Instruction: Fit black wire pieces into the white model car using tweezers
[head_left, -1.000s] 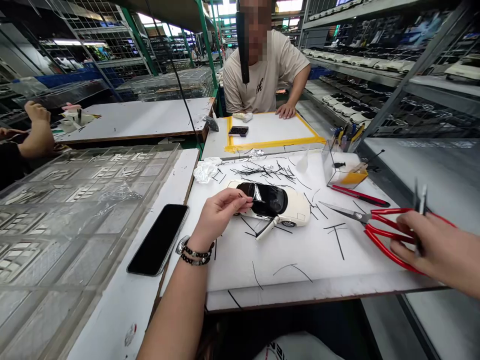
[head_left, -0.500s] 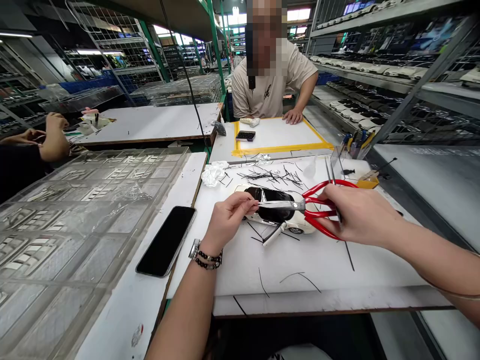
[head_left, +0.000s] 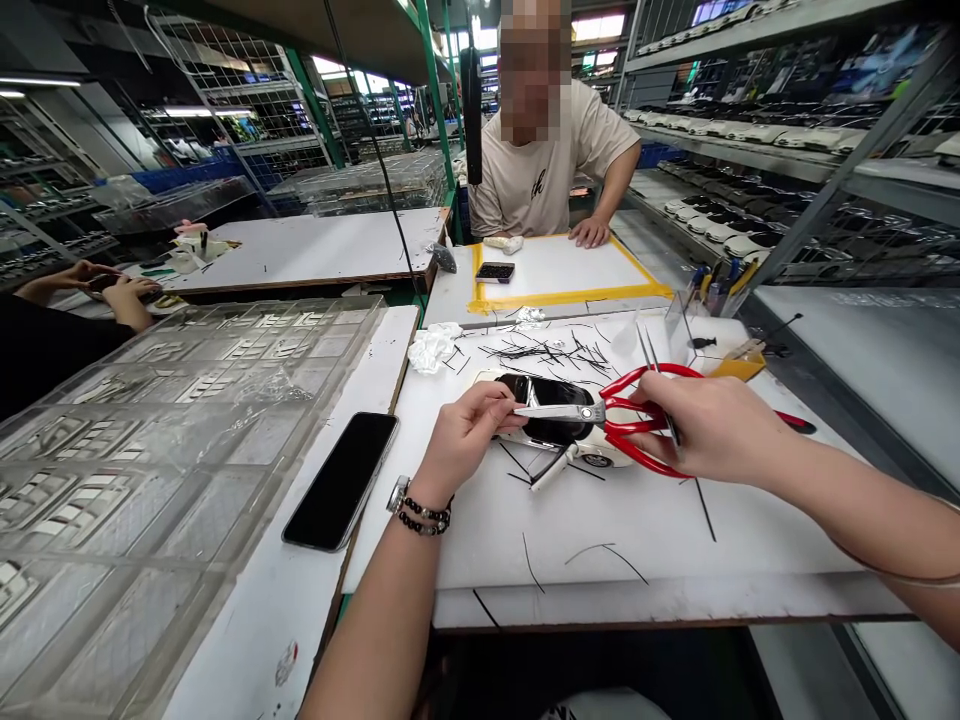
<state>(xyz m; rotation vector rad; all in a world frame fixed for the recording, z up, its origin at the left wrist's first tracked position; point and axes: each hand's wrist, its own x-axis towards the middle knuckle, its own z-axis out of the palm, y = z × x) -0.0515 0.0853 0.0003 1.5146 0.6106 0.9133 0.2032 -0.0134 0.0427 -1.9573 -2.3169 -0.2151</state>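
A white model car (head_left: 551, 425) with a black roof sits on the white foam board (head_left: 615, 520), one door hanging open. My left hand (head_left: 469, 435) is pinched shut beside the car's roof, holding a thin black strip too fine to see clearly. My right hand (head_left: 709, 425) grips red-handled scissors (head_left: 600, 412) and also tweezers that stick up behind the fingers. The scissor blades point left, their tips right at my left fingertips above the car.
Loose black strips (head_left: 551, 350) litter the board. A black phone (head_left: 341, 480) lies left, beside clear plastic trays (head_left: 150, 440). A clear tool holder (head_left: 701, 340) stands at the right. A person in a beige shirt (head_left: 544, 165) leans on the far table. Another person's hands (head_left: 112, 290) show far left.
My right hand lifted the scissors from the right of the board and swung them left over the car. The blade tips now meet my left fingertips. The left hand stayed by the roof.
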